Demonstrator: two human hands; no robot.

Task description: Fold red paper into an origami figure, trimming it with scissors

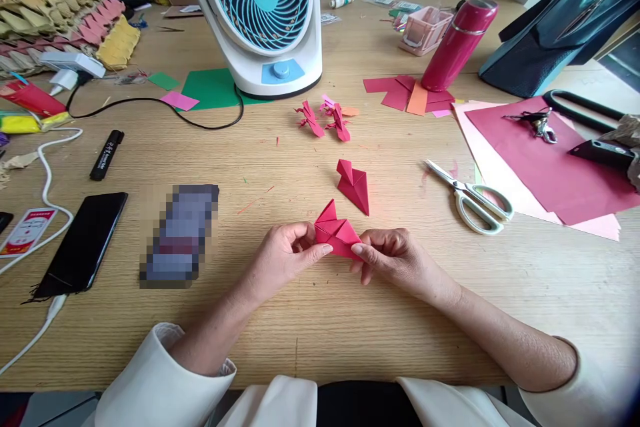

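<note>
Between my two hands, just above the wooden table, is a red folded paper (338, 233) with one pointed flap standing up. My left hand (290, 247) pinches its left corner between thumb and fingers. The right corner is gripped by my right hand (387, 255), thumb on top and fingers partly hidden beneath. Right behind it lies a second red folded paper (354, 187), apart from my hands. Farther back sit two small finished-looking red paper figures (311, 119) with curled ends, close to some pink and orange scraps.
White-handled scissors (473, 197) lie to the right, beside large red and pink sheets (530, 160). A fan (270, 20) stands at the back, a red thermos (459, 47) right of it. Phones (83, 243), a black marker (107, 155) and cables occupy the left.
</note>
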